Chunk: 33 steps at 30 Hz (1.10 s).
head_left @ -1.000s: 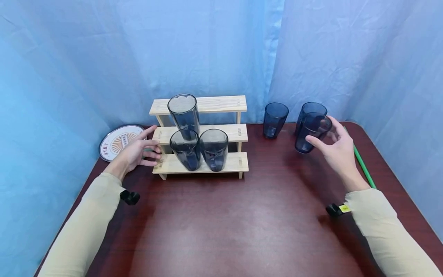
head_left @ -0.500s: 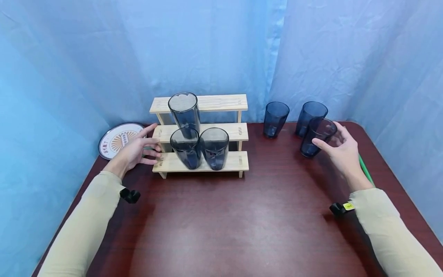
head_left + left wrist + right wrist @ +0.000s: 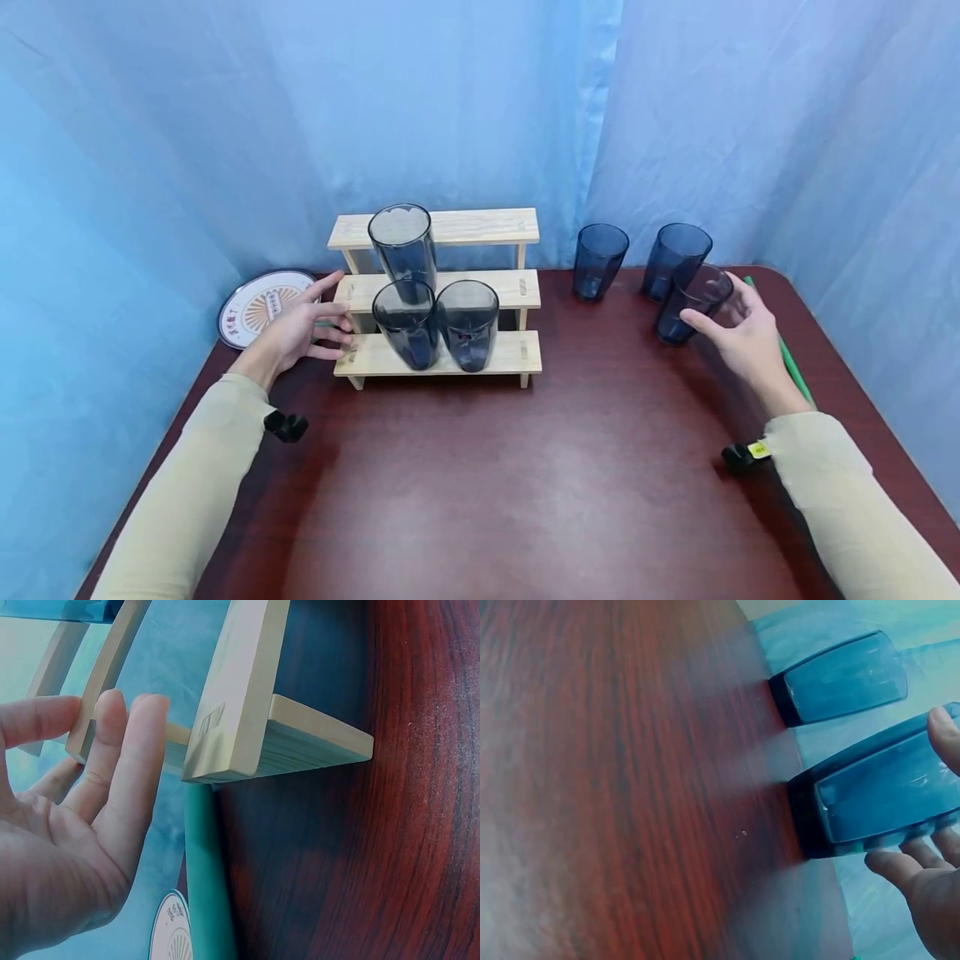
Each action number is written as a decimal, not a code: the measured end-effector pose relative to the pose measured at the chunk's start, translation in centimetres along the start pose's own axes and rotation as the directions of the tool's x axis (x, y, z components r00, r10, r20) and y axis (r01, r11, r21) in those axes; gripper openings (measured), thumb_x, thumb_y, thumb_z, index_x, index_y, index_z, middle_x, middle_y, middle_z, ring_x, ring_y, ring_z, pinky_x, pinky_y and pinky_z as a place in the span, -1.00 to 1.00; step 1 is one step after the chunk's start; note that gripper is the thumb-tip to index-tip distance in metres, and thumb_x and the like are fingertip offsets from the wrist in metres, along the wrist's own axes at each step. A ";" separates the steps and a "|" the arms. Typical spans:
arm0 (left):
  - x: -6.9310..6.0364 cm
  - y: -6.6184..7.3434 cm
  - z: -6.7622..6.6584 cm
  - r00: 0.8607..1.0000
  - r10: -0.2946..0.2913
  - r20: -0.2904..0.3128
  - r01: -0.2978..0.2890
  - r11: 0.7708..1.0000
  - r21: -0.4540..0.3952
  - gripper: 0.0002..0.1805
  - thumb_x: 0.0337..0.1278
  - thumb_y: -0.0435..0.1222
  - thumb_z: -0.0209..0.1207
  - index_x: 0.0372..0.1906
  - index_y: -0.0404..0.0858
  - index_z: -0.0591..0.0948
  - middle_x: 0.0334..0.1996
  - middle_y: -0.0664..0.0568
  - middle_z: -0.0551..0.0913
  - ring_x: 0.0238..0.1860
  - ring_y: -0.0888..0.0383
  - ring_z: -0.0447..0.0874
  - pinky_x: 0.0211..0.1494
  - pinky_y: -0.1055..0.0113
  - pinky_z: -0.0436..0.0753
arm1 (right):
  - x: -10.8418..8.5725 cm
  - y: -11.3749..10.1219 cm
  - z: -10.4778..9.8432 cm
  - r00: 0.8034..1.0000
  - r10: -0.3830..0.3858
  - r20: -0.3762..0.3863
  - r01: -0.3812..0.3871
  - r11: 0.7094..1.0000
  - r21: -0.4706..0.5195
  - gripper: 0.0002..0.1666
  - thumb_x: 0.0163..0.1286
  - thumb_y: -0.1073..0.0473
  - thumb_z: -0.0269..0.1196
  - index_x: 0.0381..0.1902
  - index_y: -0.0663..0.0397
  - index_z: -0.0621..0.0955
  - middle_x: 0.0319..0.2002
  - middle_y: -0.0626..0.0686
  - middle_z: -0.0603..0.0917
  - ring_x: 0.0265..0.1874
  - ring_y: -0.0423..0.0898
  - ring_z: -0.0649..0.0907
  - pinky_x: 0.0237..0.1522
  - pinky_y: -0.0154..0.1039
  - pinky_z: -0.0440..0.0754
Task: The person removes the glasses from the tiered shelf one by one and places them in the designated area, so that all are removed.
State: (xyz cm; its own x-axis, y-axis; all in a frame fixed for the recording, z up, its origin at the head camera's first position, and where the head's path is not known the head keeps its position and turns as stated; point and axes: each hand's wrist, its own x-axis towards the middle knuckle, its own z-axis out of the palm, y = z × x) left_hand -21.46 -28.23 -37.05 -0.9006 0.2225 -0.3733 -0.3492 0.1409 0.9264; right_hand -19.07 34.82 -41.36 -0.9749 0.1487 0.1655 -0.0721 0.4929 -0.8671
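Note:
A three-tier wooden rack (image 3: 437, 290) carries dark, see-through glasses: two side by side, glass (image 3: 406, 327) and glass (image 3: 469, 327), on the bottom step, and one (image 3: 403, 250) on the middle step. My left hand (image 3: 294, 332) is at the rack's left end, fingers spread and relaxed; in the left wrist view the fingertips (image 3: 112, 712) lie against or beside the middle step's end. My right hand (image 3: 746, 337) grips a glass (image 3: 692, 304) near its rim, thumb in front and fingers behind. In the right wrist view its base (image 3: 806, 821) meets the tabletop.
Two more glasses, one (image 3: 599, 262) and another (image 3: 673, 260), stand at the back right. A round patterned plate (image 3: 251, 310) is at the back left. The green stick (image 3: 795, 371) lies beyond my right hand. Blue curtains (image 3: 465, 100) border the table (image 3: 480, 483).
My right hand has moved slightly right and toward me with the gripped glass, which now sits lower. The left hand has stayed at the rack's end.

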 end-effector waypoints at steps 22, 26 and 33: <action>0.5 -0.4 0.4 0.999 0.038 0.014 -0.037 0.999 -0.014 -0.19 0.52 -0.14 0.09 0.65 0.25 -0.06 -0.31 -0.03 0.63 -0.24 0.01 0.76 -0.19 0.05 0.74 | -0.1 -1.4 -1.1 0.994 -0.108 0.027 0.109 0.993 -0.040 0.17 0.38 0.12 0.41 0.65 -0.41 -0.10 0.62 -0.01 0.03 0.56 0.00 0.14 0.44 -0.30 0.21; 0.5 -0.4 0.4 0.999 0.040 0.023 -0.040 0.999 -0.013 -0.18 0.52 -0.14 0.09 0.65 0.25 -0.06 -0.30 -0.03 0.64 -0.22 0.00 0.76 -0.18 0.05 0.74 | -0.8 -4.6 -0.7 0.960 -0.271 -0.066 0.266 0.961 -0.075 0.15 0.30 0.26 0.45 0.63 -0.36 0.06 0.59 -0.06 0.12 0.53 -0.10 0.20 0.48 -0.19 0.17; 0.2 -0.4 0.0 0.999 0.035 0.013 -0.035 0.999 -0.004 -0.19 0.52 -0.14 0.09 0.65 0.26 -0.06 -0.31 -0.03 0.63 -0.22 -0.01 0.76 -0.19 0.04 0.75 | -1.9 -11.2 2.0 0.849 -0.503 -0.161 0.498 0.864 -0.072 0.12 0.14 0.49 0.48 0.57 -0.15 0.27 0.52 -0.01 0.27 0.43 -0.16 0.34 0.37 -0.36 0.31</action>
State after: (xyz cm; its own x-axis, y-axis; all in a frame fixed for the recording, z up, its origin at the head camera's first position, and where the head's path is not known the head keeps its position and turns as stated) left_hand -21.51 -28.29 -37.54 -0.9090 0.2398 -0.3410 -0.3183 0.1292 0.9392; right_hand -16.82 27.26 -32.90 -0.7577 0.0158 0.6525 -0.5330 0.5619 -0.6326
